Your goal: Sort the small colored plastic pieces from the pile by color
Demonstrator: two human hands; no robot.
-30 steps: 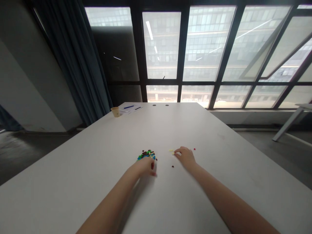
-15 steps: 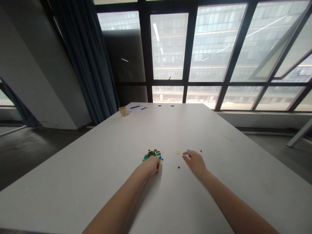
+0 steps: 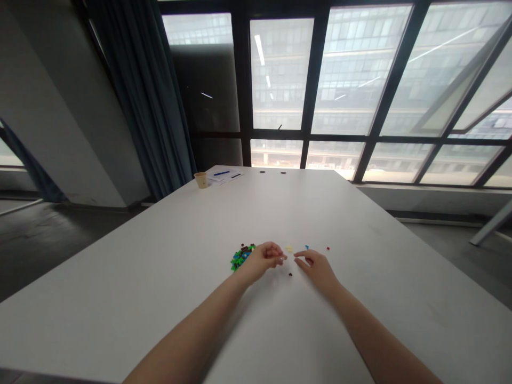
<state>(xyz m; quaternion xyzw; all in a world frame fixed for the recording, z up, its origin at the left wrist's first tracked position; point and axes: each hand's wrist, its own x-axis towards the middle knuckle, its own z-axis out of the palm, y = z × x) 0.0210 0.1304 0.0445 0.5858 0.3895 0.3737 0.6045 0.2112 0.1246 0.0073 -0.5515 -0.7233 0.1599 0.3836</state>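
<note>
A pile of small toy building bricks [image 3: 241, 258], mostly green with blue and brown ones, lies on the white table, partly hidden behind my left hand [image 3: 264, 260]. That hand hovers right of the pile, fingers curled into a pinch; what sits at the fingertips is too small to make out. Facing it, my right hand [image 3: 316, 265] has its thumb and index finger apart, with nothing visible between them. Pale yellow bricks [image 3: 289, 249] lie just beyond the gap between both hands. A dark brown brick [image 3: 290, 274] rests nearer me. Past my right fingers are a blue brick [image 3: 306, 247] and a red brick [image 3: 328, 248].
At the far left of the white table [image 3: 296, 208] stands a tan paper cup [image 3: 201, 180] beside papers [image 3: 224, 176] with a blue pen [image 3: 221, 173] and a dark pen on them. Two round dark discs are near the far edge. Windows and a curtain are behind.
My left hand has left the pile and moved right, its fingers now pinched close to my right hand. My right hand has shifted slightly left, uncovering more of the blue brick.
</note>
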